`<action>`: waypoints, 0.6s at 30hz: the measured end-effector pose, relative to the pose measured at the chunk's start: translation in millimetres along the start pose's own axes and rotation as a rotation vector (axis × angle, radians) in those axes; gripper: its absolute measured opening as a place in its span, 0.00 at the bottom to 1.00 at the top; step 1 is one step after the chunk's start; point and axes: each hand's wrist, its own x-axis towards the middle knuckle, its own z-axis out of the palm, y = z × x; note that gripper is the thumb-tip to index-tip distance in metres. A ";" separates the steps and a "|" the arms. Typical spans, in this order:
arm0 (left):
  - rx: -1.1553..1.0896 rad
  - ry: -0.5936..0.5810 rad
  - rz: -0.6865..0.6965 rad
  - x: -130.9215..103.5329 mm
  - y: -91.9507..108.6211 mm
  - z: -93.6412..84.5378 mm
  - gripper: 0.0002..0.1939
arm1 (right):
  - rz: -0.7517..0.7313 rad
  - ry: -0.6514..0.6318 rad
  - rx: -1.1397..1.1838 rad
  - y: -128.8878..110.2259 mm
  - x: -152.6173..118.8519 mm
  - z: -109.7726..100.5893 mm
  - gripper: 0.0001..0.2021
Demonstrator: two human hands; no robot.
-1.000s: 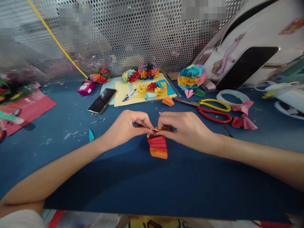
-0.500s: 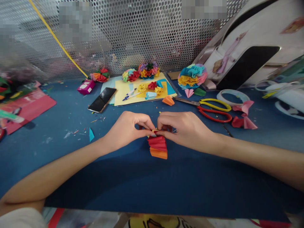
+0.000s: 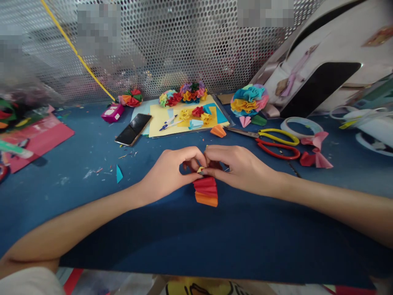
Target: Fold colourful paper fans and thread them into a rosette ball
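Note:
A folded red and orange paper piece [image 3: 206, 191] hangs below my fingertips over the middle of the blue table. My left hand [image 3: 175, 174] pinches its upper end, the thumb and fingers curled together. From the other side, my right hand [image 3: 242, 170] grips the same end, its fingertips touching those of my left. A small yellow bit [image 3: 200, 169] shows between the two hands. The fingers hide the rest of the pinched part.
Scissors [image 3: 276, 143] and a tape roll [image 3: 302, 127] lie right of centre. Behind my hands are a phone [image 3: 133, 129], yellow sheets [image 3: 156, 119] with paper pieces, and a pleated paper ball [image 3: 249, 99]. A bag [image 3: 337, 41] stands at back right.
The fingers of my left hand have shifted slightly, opening a wider gap above the thumb, and more of the small yellow bit shows. Both hands still hold the paper.

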 end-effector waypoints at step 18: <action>-0.084 0.071 -0.038 -0.6 -4.3 2.5 0.10 | -0.271 0.372 -0.234 1.7 -6.9 7.5 0.06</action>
